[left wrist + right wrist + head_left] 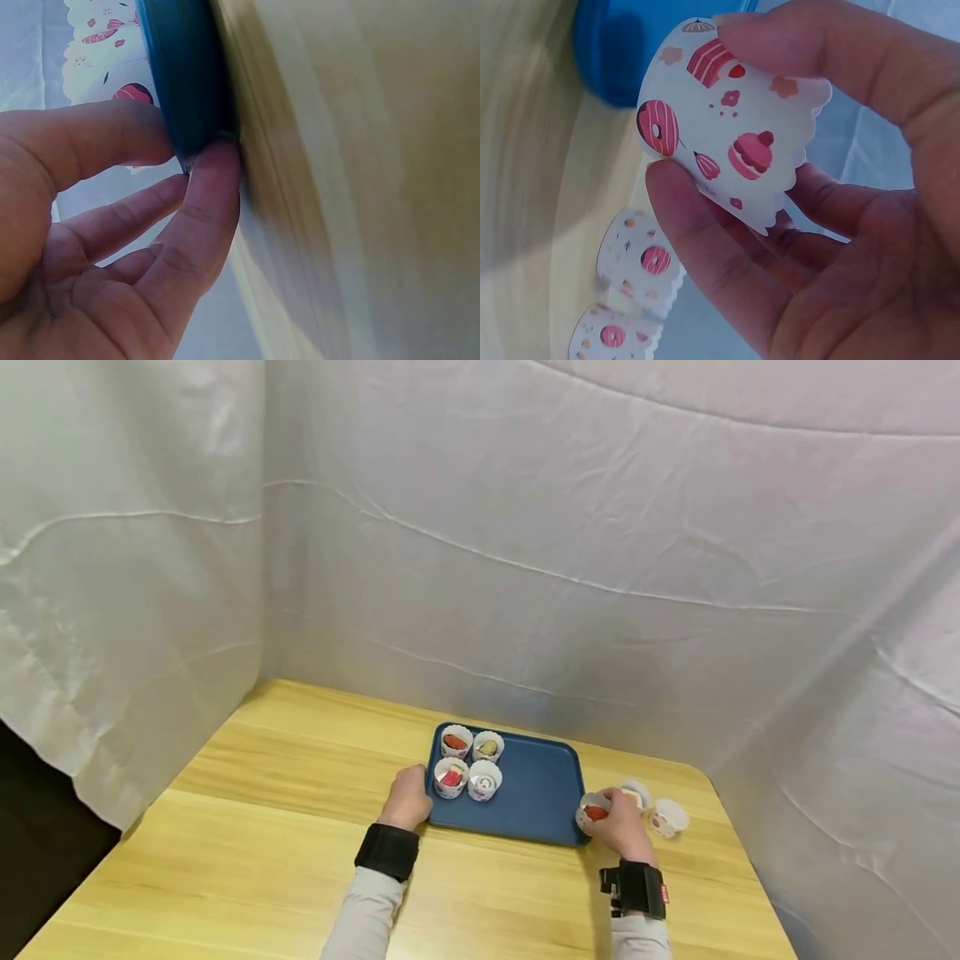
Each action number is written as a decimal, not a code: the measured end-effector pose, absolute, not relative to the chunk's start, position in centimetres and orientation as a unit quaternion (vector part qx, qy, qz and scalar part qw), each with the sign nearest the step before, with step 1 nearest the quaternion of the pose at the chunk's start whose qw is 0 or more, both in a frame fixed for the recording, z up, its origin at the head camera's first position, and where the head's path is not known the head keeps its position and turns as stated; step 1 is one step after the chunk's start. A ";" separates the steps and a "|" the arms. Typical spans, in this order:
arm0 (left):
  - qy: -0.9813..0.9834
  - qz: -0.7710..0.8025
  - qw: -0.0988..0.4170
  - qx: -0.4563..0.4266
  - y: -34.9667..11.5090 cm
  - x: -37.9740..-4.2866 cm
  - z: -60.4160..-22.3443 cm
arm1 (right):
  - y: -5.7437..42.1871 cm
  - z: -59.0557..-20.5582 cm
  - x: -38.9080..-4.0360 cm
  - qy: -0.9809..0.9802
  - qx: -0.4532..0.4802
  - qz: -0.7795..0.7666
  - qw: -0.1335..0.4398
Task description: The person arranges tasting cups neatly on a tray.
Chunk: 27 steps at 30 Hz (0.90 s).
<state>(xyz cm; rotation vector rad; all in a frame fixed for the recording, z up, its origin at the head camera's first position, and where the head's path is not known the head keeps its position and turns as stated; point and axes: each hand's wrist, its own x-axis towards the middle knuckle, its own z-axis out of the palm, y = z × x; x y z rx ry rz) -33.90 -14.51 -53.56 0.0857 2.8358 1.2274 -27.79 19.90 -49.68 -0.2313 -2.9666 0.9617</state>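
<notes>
My left hand (408,797) pinches the left rim of a blue tray (536,785), the thumb on one side and a finger on the other in the left wrist view. Between the thumb and fingers of my right hand (627,827) is a white paper baking cup (727,112) printed with pink cakes and a donut. A red-orange piece (596,812) shows inside it in the head view. This cup is over the tray's near right corner. In the tray's left part stand several similar cups, among them one with a yellowish piece (488,747) and one with a red piece (452,777).
Right of the tray, two more paper cups stand on the wooden table (300,827); the nearer is the outer cup (669,818), the other is partly behind my right hand. White cloth (525,527) hangs behind the table and along both sides.
</notes>
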 end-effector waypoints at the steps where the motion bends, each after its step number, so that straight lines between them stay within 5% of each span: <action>1: 0.916 0.399 0.028 0.024 -14.5 -33.9 -53.6 | 19.7 -49.7 -27.9 -0.949 -0.070 0.306 0.006; 27: 0.908 0.418 0.039 0.007 -14.2 -33.6 -53.4 | 15.5 -51.1 -32.8 -0.946 -0.054 0.316 -0.040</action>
